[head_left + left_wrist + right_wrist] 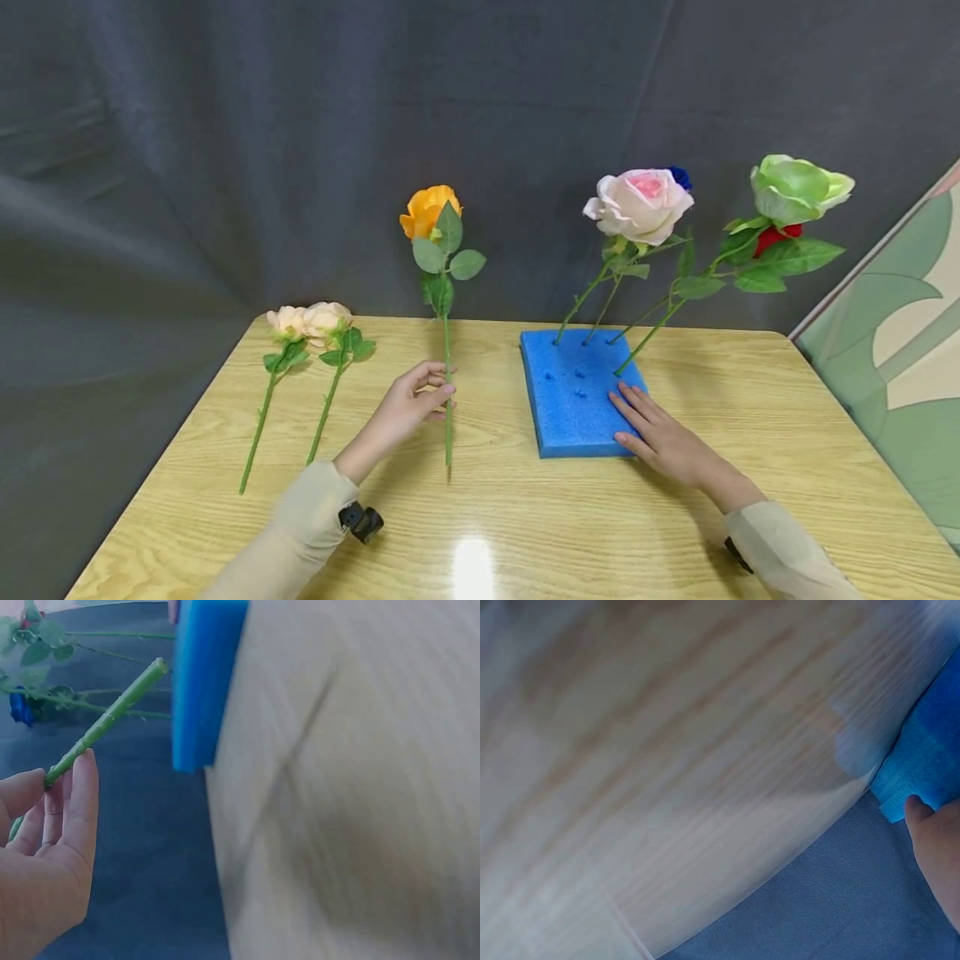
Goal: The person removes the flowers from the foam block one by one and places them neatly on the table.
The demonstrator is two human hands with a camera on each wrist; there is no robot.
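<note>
An orange rose (429, 210) stands upright in my left hand (408, 404), which pinches its green stem between thumb and fingers. In the left wrist view the stem (105, 724) passes through the fingertips of my left hand (49, 855), its cut end free. My right hand (667, 442) lies with spread fingers on the right front part of a blue foam block (570, 425). In the right wrist view my right hand (937, 851) touches the block (930, 765). A pink-white rose (639, 204) and a green rose (798, 190) lean out of holes in the block.
Two pale peach roses (287, 322) (327, 322) lie on the wooden table (495, 533) at the left. A blue flower (680, 177) and a red flower (776, 238) show behind the larger blooms. A dark curtain (510, 150) hangs behind the table; a patterned panel (900, 358) is at the right.
</note>
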